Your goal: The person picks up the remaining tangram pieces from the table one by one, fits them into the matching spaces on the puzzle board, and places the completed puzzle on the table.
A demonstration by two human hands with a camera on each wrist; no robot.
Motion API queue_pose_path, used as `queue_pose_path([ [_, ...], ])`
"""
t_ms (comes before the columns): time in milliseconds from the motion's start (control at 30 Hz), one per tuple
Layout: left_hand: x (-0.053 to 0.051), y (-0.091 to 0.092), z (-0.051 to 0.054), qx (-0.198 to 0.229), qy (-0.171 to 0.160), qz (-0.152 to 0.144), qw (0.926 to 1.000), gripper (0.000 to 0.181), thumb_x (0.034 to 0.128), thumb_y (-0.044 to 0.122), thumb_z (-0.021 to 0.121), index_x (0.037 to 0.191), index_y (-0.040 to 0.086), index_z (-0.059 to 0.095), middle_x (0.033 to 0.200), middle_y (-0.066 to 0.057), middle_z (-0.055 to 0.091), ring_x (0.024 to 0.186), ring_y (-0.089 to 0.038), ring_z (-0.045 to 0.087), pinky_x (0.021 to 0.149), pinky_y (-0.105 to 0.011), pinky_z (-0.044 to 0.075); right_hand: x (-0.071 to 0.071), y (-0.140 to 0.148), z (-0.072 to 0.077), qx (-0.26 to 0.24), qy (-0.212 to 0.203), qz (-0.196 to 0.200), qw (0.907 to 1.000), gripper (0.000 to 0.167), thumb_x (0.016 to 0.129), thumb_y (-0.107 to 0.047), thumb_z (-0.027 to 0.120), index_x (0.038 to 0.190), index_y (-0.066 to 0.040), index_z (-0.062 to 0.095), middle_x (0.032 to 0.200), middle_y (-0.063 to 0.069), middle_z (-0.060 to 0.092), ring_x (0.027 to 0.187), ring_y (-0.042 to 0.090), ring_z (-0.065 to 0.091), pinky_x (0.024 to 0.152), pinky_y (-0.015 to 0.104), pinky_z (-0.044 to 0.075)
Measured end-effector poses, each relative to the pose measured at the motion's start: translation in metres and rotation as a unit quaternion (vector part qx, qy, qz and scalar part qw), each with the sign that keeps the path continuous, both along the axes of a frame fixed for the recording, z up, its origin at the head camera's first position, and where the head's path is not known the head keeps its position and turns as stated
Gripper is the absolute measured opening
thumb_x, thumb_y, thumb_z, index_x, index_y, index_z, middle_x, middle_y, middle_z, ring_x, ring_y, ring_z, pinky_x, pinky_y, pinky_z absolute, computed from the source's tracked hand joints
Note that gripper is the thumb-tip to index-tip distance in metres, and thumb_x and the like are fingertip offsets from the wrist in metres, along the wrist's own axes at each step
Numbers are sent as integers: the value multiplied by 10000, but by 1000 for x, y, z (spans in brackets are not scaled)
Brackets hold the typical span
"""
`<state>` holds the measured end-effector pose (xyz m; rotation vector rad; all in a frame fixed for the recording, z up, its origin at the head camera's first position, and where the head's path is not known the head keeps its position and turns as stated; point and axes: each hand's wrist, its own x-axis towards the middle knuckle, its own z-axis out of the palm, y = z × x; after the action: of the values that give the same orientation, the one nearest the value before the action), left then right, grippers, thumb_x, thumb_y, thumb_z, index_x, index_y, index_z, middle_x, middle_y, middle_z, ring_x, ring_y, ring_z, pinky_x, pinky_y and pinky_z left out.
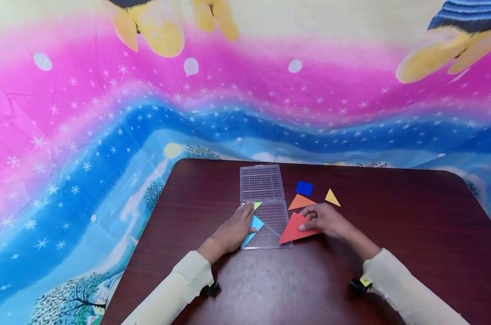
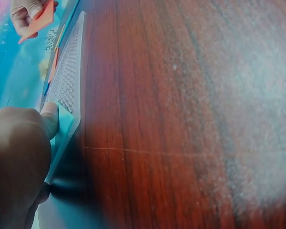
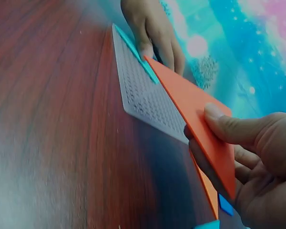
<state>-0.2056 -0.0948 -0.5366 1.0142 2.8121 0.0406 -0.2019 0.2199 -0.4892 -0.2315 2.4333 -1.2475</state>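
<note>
My left hand (image 1: 233, 228) lies over the left side of a clear plastic case (image 1: 275, 214) with a dotted grid. Its thumb presses on a light blue piece (image 1: 257, 222), and its fingertips reach a yellow-green piece (image 1: 257, 205) near the hinge. Both pieces are partly covered by the hand. Between thumb and fingers, my right hand (image 1: 328, 220) pinches a large red triangle (image 1: 292, 228). In the right wrist view the red triangle (image 3: 190, 102) is tilted and raised above the table, one corner pointing towards the left hand (image 3: 155, 31).
The case's lid (image 1: 261, 180) lies folded back behind it. To its right are an orange triangle (image 1: 301, 201), a blue four-sided piece (image 1: 304, 188) and a yellow triangle (image 1: 332, 197). A teal edge (image 3: 207, 225) shows low in the right wrist view. Behind the brown table (image 1: 412, 225) hangs a patterned cloth.
</note>
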Motion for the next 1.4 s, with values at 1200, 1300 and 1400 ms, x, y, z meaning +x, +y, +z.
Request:
queue_pose_path([
  [1200,-1,5,5,-931,539,-264,9939,666,1122,427,278,1590,-47,271,1680,-226,233,1583,-339,211,1280,-399,260,5,-52,0,166,-139,-380,9990,237,886,-127,803,1094,-20,766,913,49,763,824,135,686,721,281,579],
  [1300,-1,4,5,-650,281,-123,9974,669,1120,422,302,1598,-45,249,1687,-221,213,1585,-342,199,1282,-406,252,5,-56,-2,211,-102,-371,9990,229,889,-123,798,1094,-24,771,915,53,769,808,131,687,716,281,585],
  [1400,-1,4,5,-523,143,-64,9985,674,1119,422,309,1602,-41,235,1693,-220,196,1587,-345,190,1281,-410,250,6,-60,-4,264,-113,-444,9986,225,884,-116,801,1087,-21,775,926,64,775,801,136,691,730,290,599],
])
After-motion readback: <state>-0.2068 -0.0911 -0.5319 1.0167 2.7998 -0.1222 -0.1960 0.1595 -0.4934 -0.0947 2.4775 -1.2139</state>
